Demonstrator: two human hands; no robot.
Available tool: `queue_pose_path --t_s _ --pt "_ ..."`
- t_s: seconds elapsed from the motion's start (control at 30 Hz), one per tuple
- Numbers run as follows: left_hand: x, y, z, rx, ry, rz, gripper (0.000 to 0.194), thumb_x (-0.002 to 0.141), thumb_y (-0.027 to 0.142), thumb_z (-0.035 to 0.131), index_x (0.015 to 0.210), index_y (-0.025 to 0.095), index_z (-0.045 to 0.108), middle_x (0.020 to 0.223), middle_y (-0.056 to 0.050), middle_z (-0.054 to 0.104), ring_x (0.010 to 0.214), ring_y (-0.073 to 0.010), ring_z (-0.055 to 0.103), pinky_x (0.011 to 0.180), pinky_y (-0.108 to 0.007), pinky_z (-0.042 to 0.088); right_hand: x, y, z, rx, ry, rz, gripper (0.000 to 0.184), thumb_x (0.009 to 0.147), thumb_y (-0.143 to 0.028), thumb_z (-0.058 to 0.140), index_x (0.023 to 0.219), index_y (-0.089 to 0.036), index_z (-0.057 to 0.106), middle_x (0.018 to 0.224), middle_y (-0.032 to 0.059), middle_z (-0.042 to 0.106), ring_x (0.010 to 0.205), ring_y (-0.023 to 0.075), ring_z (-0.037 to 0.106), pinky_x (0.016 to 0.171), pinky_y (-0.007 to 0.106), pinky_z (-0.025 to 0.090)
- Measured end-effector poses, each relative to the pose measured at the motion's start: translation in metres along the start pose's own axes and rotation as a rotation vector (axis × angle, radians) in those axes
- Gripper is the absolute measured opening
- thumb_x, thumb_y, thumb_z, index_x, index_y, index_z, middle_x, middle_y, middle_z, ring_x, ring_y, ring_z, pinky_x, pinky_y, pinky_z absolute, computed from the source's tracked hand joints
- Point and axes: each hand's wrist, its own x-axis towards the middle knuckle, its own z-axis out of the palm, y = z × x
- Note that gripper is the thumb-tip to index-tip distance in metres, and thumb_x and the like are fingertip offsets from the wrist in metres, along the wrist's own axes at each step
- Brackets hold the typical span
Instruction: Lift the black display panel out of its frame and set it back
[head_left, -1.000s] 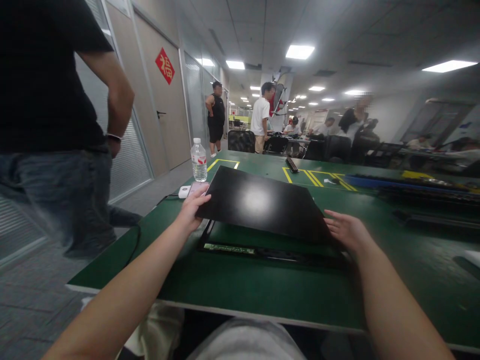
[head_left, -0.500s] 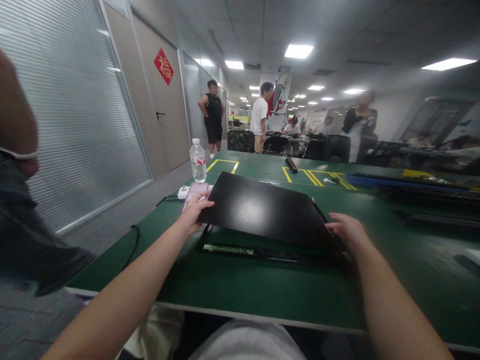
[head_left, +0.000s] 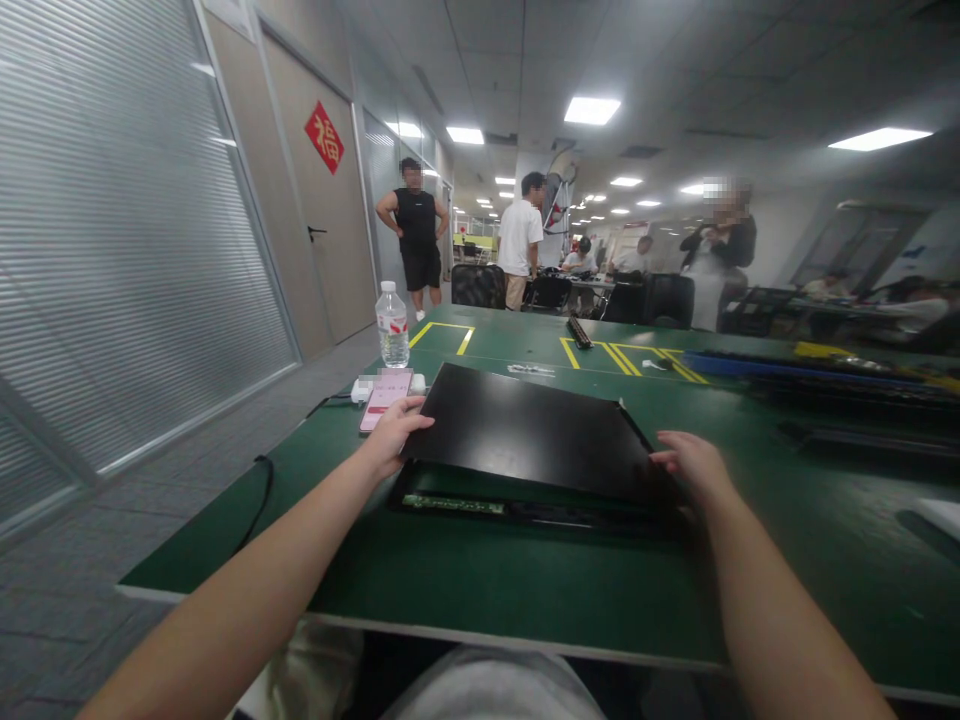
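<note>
A thin, glossy black screen panel (head_left: 517, 425) is held tilted over a black frame (head_left: 577, 515) lying on the green table. A strip of green circuit board (head_left: 454, 503) shows in the frame's near left part. My left hand (head_left: 394, 435) is closed on the panel's left edge, thumb on top and fingers beneath. At the right edge, my right hand (head_left: 694, 465) has its fingers bent against the panel; its underside is hidden. The panel covers most of the frame.
A pink-screened phone (head_left: 386, 398), a white charger (head_left: 364, 390) and a water bottle (head_left: 392, 325) stand beyond my left hand. A dark slatted strip (head_left: 578, 332) lies near yellow tape marks. Dark parts and a blue tray (head_left: 720, 365) lie at right. Several people are behind.
The panel's far left corner has come down a little, with both hands still at its edges. A person at the far left has gone out of view.
</note>
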Motion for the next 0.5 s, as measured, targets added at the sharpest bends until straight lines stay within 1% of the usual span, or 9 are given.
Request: queue_pose_path --t_s 0.17,0.33,0.5 --pt "0.001 -0.003 -0.001 -0.024 -0.022 -0.002 0.049 0.057 -0.001 0.078 0.100 0.016 0.061 0.086 -0.004 0.076 0.067 -0.0193 0.072 0.062 -0.029 0.056 0.005 0.006 -0.001 -0.058 0.025 -0.024 0.037 0.069 -0.037 0.069 0.098 -0.014 0.073 0.061 0.0094 0.070 0.048 0.0175 0.055 0.051 0.030 0.043" --pt "0.003 -0.004 -0.001 -0.042 -0.046 0.012 0.050 0.059 -0.002 0.080 0.103 0.013 0.062 0.088 -0.006 0.076 0.068 -0.0191 0.072 0.064 -0.029 0.057 0.014 0.014 -0.001 -0.144 0.014 -0.051 0.035 0.071 -0.037 0.064 0.098 -0.016 0.072 0.063 0.0081 0.071 0.050 0.0168 0.056 0.053 0.030 0.043" --pt "0.004 -0.005 -0.002 -0.041 -0.058 -0.007 0.050 0.059 -0.002 0.080 0.104 0.013 0.063 0.090 -0.008 0.077 0.069 -0.0199 0.073 0.065 -0.029 0.057 0.019 0.019 -0.002 -0.227 0.010 -0.046 0.039 0.073 -0.039 0.062 0.104 -0.018 0.072 0.069 0.0080 0.074 0.055 0.0192 0.060 0.056 0.031 0.044"
